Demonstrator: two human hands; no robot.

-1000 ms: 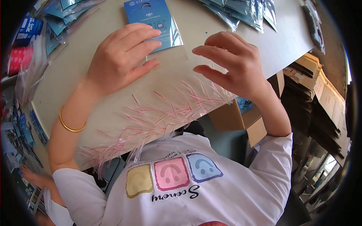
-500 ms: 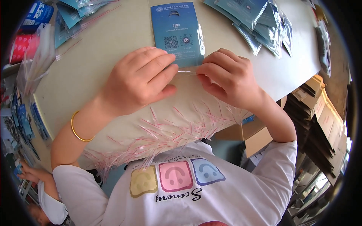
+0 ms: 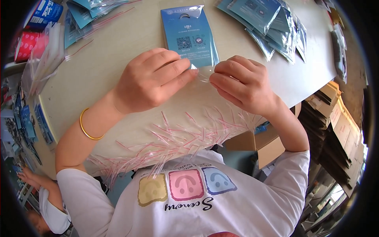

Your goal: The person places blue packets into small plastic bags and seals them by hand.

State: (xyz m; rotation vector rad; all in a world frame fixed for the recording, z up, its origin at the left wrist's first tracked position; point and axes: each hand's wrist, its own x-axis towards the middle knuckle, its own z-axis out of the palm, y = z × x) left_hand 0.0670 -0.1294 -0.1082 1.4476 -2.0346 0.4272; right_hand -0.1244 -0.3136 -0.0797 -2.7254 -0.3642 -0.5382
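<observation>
A blue printed card (image 3: 193,29) lies in a clear plastic bag (image 3: 215,55) on the table, its near end toward me. My left hand (image 3: 152,81) is closed at the bag's near left corner, fingertips pressed together on the plastic. At the near right corner my right hand (image 3: 242,83) pinches the clear flap (image 3: 204,76). Between the two hands the flap shows as a thin, bent, shiny edge. My fingers hide both ends of it.
Bagged blue cards lie in a pile (image 3: 272,27) at the far right and another pile (image 3: 85,15) at the far left. Many red-lined clear strips (image 3: 173,138) litter the table's near edge. Cardboard boxes (image 3: 331,126) stand at right. Another person's hand (image 3: 29,177) shows at lower left.
My left hand has moved slightly right, closer to my right hand. The flap between them, straight before, is now bent. The bagged card's far end has tilted slightly.
</observation>
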